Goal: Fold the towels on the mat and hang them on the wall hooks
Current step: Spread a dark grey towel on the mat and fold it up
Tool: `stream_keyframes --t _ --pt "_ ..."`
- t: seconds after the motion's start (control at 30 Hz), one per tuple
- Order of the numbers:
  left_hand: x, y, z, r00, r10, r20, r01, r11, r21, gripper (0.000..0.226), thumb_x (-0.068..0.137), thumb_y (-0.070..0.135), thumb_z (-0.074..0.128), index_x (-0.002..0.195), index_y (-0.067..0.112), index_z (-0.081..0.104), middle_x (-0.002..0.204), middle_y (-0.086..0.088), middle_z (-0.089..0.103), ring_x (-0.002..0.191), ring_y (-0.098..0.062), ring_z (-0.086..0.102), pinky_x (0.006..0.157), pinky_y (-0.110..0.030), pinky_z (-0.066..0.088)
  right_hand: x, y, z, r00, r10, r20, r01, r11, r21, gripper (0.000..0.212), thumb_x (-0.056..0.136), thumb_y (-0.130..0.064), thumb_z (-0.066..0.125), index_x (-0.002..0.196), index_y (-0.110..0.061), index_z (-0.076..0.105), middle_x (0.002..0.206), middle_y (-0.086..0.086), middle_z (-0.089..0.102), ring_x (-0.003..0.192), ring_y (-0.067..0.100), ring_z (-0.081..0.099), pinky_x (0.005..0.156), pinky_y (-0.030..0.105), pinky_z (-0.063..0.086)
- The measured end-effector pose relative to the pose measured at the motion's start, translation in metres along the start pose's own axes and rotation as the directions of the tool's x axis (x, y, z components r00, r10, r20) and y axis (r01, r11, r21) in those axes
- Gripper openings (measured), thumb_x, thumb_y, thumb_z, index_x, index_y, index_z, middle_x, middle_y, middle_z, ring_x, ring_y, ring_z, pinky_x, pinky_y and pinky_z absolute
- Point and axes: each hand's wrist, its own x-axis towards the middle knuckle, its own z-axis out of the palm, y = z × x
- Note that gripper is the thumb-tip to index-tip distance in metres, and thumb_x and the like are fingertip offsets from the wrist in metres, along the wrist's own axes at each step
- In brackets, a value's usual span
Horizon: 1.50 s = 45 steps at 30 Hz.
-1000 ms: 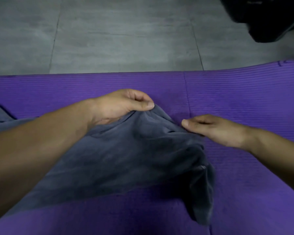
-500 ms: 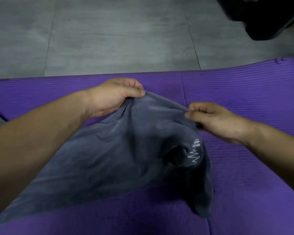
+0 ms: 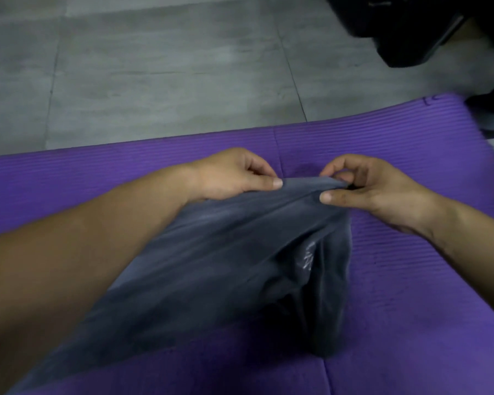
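Left hand (image 3: 228,178) and right hand (image 3: 365,189) closer, both pinching towel (image 3: 211,266) edge, lower end cropped

Grey towel (image 3: 211,266) partly covered by the left forearm (image 3: 83,266) and cut off at the lower-left edge; its pale stitching (image 3: 308,256) blurred beyond reading; black object (image 3: 405,27), upper right, cropped and unidentifiable; purple mat (image 3: 411,280) cropped on three sides.

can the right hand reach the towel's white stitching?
Probably, once it lets go: the right hand pinches the grey towel at its top edge. The white stitching lies close by, uncovered, nothing between.
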Motion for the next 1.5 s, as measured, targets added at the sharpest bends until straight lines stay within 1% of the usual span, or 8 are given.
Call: stream_keyframes --t 0.2,0.37,0.63,0.9,1.07,1.17,1.37,1.5 --pt "0.011 -0.004 0.002 0.997 -0.026 -0.072 0.022 0.998 -0.056 0.010 0.092 0.024 0.070 0.095 0.014 0.072 0.081 0.006 0.070 0.068 0.001 0.061 0.066 -0.010 0.048 -0.007 0.005 -0.027 0.976 0.216 -0.004 -0.167 0.743 -0.648 0.047 0.084 -0.055 0.067 0.062 -0.016 0.049 0.055 -0.008 0.043 0.053 0.008 0.040 0.054 0.027 0.037" --pt "0.022 -0.004 0.006 0.995 -0.042 -0.086 0.036 0.997 -0.070 0.010 0.088 0.015 0.075 0.088 0.019 0.066 0.083 -0.004 0.066 0.072 -0.010 0.058 0.068 -0.022 0.047 -0.012 0.017 -0.038 0.987 0.103 -0.126 -0.143 0.915 -0.376 0.050 0.087 -0.061 0.054 0.071 -0.014 0.050 0.064 -0.002 0.043 0.060 0.012 0.040 0.057 0.036 0.036" --pt "0.042 -0.008 0.010 0.978 -0.151 -0.144 0.126 0.978 -0.166 0.012 0.084 0.022 0.078 0.093 0.015 0.078 0.094 -0.005 0.078 0.085 -0.012 0.068 0.088 -0.028 0.052 0.000 0.051 -0.062 0.955 0.120 -0.273 -0.220 0.901 -0.373 0.019 0.091 -0.031 0.070 0.087 -0.012 0.066 0.076 0.010 0.069 0.070 0.012 0.059 0.068 0.030 0.047" --pt "0.074 -0.022 0.017 0.896 -0.099 -0.432 0.103 0.995 -0.013 0.021 0.087 0.003 0.069 0.077 0.021 0.065 0.073 -0.003 0.065 0.066 -0.014 0.055 0.065 -0.024 0.045 0.021 0.058 -0.081 0.851 0.164 -0.500 -0.149 0.986 0.069 0.020 0.085 0.006 0.070 0.081 -0.012 0.062 0.078 0.008 0.065 0.067 0.012 0.062 0.064 0.022 0.057" --pt "0.080 -0.030 0.035 0.921 -0.036 -0.389 0.138 0.962 0.237 0.026 0.084 -0.001 0.056 0.074 0.022 0.066 0.071 0.004 0.065 0.069 -0.015 0.058 0.071 -0.023 0.049 0.036 0.068 -0.062 0.829 0.216 -0.516 -0.437 0.827 -0.355 0.045 0.081 -0.050 0.075 0.065 -0.012 0.059 0.058 0.007 0.060 0.053 0.020 0.055 0.057 0.033 0.049" --pt "0.074 -0.034 0.043 0.929 -0.014 -0.371 0.120 0.957 0.264 0.025 0.085 0.002 0.054 0.081 0.022 0.069 0.074 0.006 0.066 0.071 -0.015 0.060 0.078 -0.027 0.053 0.034 0.076 -0.057 0.821 0.207 -0.532 -0.482 0.750 -0.452 0.052 0.080 -0.051 0.074 0.057 -0.007 0.056 0.050 0.003 0.052 0.051 0.020 0.051 0.056 0.032 0.045" --pt "0.071 -0.029 0.037 0.904 -0.031 -0.427 0.119 0.976 0.181 0.028 0.093 0.003 0.052 0.095 0.020 0.075 0.090 -0.001 0.072 0.081 -0.013 0.064 0.077 -0.017 0.047 0.045 0.077 -0.062 0.725 0.266 -0.636 -0.173 0.963 0.207 0.026 0.090 -0.023 0.073 0.069 -0.014 0.062 0.059 0.003 0.058 0.046 0.010 0.051 0.045 0.023 0.046" --pt "0.089 -0.024 0.026 0.858 -0.067 -0.509 0.163 0.976 0.147 0.030 0.094 0.011 0.049 0.105 0.021 0.075 0.101 -0.002 0.072 0.095 -0.015 0.065 0.085 -0.018 0.047 0.070 0.070 -0.080 0.642 0.229 -0.731 -0.117 0.972 0.202 0.025 0.091 -0.022 0.071 0.069 -0.018 0.061 0.062 0.001 0.060 0.053 0.013 0.055 0.055 0.033 0.057"
